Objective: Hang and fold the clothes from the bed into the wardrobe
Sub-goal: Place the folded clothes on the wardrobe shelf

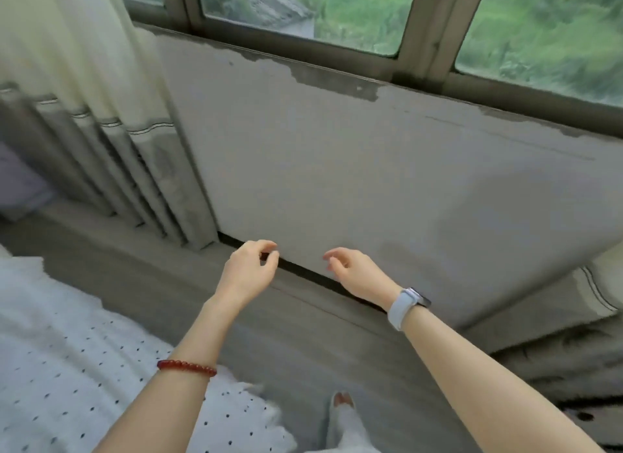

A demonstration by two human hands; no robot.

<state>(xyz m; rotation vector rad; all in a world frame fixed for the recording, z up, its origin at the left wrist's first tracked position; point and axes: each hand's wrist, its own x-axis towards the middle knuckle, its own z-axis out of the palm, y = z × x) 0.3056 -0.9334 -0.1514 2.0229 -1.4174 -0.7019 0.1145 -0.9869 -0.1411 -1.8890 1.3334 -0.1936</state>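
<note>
Dotted white bedding (67,368) beside blurred, seemingly wooden floor (269,334), wall (337,165) beyond.

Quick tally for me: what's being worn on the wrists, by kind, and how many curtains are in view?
Red bead bracelet, on the left wrist: 1
Watch with a pale strap, on the right wrist: 1
Curtains: 2, one at the left, one at the right edge
Total: 4
Left hand and right hand hold nothing.

Cream curtain (84,81) left of window (337,20); grey wall (337,169) below.
</note>
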